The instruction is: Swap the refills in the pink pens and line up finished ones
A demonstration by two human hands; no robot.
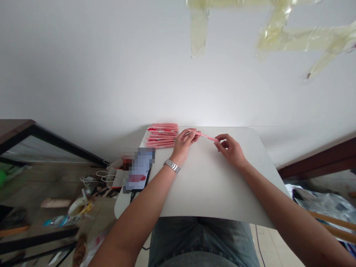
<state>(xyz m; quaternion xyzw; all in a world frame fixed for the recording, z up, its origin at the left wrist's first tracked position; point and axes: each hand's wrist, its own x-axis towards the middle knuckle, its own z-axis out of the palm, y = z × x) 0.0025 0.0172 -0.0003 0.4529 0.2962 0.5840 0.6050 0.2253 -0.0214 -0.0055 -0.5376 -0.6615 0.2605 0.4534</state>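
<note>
Above the table, a slim pink pen (205,136) with a small white label is held between my two hands. My left hand (185,139), with a metal watch on its wrist, is closed on the pen's left end. At the other end, the thumb and fingers of my right hand (228,148) pinch the tip. Just left of my left hand, several similar pink pens (162,135) lie side by side in a stack, some with red parts. Part of that stack's right edge is hidden by my left hand.
The white table (211,185) stands against a white wall (111,66) with yellowed tape on it. A phone (140,170) with a cable lies at the table's left edge. On the floor at left are a cup (78,207) and a bottle (57,221).
</note>
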